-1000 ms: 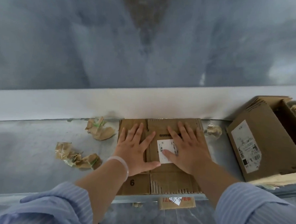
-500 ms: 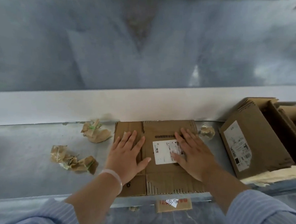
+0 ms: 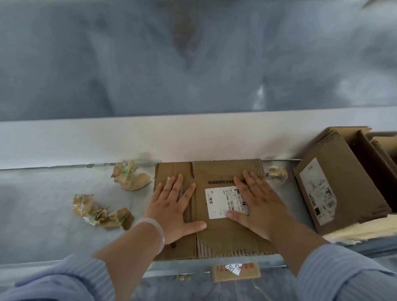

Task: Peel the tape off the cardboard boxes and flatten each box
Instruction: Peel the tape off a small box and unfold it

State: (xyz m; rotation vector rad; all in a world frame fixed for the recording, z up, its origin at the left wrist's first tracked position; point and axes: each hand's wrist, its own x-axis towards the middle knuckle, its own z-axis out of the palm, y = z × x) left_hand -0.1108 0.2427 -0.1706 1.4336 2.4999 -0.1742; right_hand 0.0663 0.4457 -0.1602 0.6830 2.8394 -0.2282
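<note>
Hands: your left hand (image 3: 173, 209) and right hand (image 3: 256, 204) both lie flat, fingers straight and spread, pressing down and grasping nothing.
Box: the flattened box (image 3: 220, 236) lies on the table (image 3: 40, 211) directly under both palms. Your right thumb rests on its white label (image 3: 222, 202).
Just changed: a second ago your hands sat close together at the middle of the box. They have since slid apart, the left onto the left panel and the right past the label.
Meaning: this box looks pressed flat, so the step seems nearly done. The open boxes (image 3: 333, 187) well to the right of your right hand are not yet flattened.
Edges: the box's near edge lies at the table's front edge, by your wrists. Its far edge reaches the white ledge (image 3: 78, 139) beyond your fingertips; I cannot tell whether they touch.
Open room: most room lies left of your left hand, past the crumpled tape (image 3: 130, 179). A small wad (image 3: 278, 174) sits just beyond your right fingertips.
</note>
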